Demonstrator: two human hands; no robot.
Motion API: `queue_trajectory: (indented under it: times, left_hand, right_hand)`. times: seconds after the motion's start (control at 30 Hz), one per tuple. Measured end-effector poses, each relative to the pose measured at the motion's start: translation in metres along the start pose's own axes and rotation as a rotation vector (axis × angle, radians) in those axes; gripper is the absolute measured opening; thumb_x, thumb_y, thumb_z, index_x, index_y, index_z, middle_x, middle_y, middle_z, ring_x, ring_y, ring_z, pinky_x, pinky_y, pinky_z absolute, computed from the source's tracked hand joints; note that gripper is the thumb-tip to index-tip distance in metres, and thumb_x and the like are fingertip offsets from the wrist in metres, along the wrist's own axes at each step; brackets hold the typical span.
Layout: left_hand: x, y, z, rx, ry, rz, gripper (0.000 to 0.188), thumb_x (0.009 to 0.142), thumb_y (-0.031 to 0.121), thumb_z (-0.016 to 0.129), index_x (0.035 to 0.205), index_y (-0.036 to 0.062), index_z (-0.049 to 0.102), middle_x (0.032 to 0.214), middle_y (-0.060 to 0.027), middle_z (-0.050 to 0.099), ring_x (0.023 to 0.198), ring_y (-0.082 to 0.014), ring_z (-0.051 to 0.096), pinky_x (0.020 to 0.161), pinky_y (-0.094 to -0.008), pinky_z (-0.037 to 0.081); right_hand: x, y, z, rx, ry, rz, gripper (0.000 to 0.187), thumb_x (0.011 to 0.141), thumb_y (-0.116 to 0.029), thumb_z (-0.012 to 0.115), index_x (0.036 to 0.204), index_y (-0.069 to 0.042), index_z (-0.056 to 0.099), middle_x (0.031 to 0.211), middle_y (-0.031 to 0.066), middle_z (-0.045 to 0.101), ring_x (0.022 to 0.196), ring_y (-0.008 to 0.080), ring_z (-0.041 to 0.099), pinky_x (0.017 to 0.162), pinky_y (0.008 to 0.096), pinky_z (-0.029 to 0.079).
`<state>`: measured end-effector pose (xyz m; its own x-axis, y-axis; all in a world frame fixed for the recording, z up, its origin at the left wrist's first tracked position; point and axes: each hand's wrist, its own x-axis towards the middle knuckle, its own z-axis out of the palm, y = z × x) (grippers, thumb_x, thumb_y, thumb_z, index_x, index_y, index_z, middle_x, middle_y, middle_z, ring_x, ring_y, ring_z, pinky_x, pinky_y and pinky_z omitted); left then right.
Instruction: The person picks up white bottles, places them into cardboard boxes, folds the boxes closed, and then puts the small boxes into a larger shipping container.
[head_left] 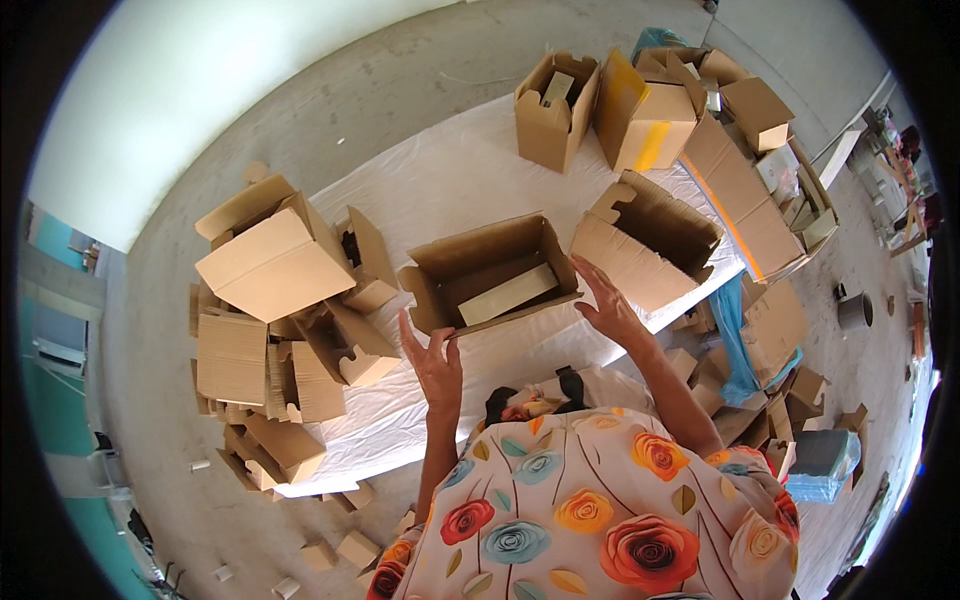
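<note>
An open cardboard box (500, 244) stands in front of me on the white-covered table, with a pale, flat rectangular carton (508, 295) lying inside it. My left hand (436, 368) is at the box's near left corner, its fingers apart and the thumb close to the near edge. Beside the right end of the box, my right hand (607, 306) is raised with its fingers spread. Neither hand grips anything. Just right of that hand sits another open cardboard box (640, 258) with notched flaps.
Several cardboard boxes (270, 262) are heaped at the left end of the table (385, 215). At the far right stand a box with a pale carton inside (548, 130), a yellow-taped box (650, 145) and a long, filled box (730, 190). More boxes (775, 325) and blue plastic (733, 335) lie at the right.
</note>
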<state>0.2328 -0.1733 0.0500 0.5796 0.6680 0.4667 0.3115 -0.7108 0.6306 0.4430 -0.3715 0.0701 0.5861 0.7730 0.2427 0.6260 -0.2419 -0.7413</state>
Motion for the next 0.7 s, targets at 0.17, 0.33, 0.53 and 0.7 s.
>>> queue_trajectory:
  times: [0.17,0.33,0.53,0.7]
  left_hand:
    - [-0.003,-0.002,-0.002,-0.061,-0.116,-0.025,0.016,0.075,-0.001,0.063,0.089,0.0046,0.06,0.133,-0.0214,0.037,0.12,-0.0377,0.042,0.095,-0.0401,0.039]
    - [-0.003,-0.001,0.002,-0.127,-0.145,-0.019,0.014,0.078,-0.001,0.06,0.091,0.0039,0.059,0.126,-0.0196,0.046,0.114,-0.0359,0.048,0.091,-0.0392,0.042]
    - [-0.002,-0.008,0.011,-0.155,-0.176,-0.031,0.02,0.079,0.001,0.06,0.099,0.003,0.058,0.119,-0.0199,0.052,0.111,-0.0348,0.05,0.091,-0.0393,0.042]
    - [0.006,-0.007,0.016,-0.113,-0.162,-0.051,0.042,0.082,0.004,0.058,0.121,0.002,0.046,0.118,-0.0199,0.052,0.105,-0.0351,0.052,0.089,-0.0396,0.042]
  right_hand:
    - [0.002,0.017,0.014,-0.038,-0.047,-0.068,0.067,0.072,0.003,0.065,0.133,-0.008,0.037,0.132,0.0155,0.045,0.122,0.0328,0.041,0.1,0.0375,0.038]
    - [0.003,0.02,0.015,-0.054,-0.06,-0.086,0.065,0.075,0.0,0.065,0.133,-0.007,0.038,0.13,0.016,0.046,0.118,0.0331,0.046,0.097,0.0381,0.041]
    - [0.006,0.023,0.014,-0.012,-0.063,-0.063,0.059,0.079,-0.002,0.063,0.133,-0.007,0.039,0.128,0.0156,0.049,0.115,0.0331,0.049,0.096,0.0384,0.041]
    - [0.013,0.028,0.017,0.049,-0.002,-0.029,0.047,0.081,-0.008,0.063,0.126,-0.006,0.048,0.12,0.0157,0.055,0.105,0.0298,0.056,0.089,0.0361,0.045]
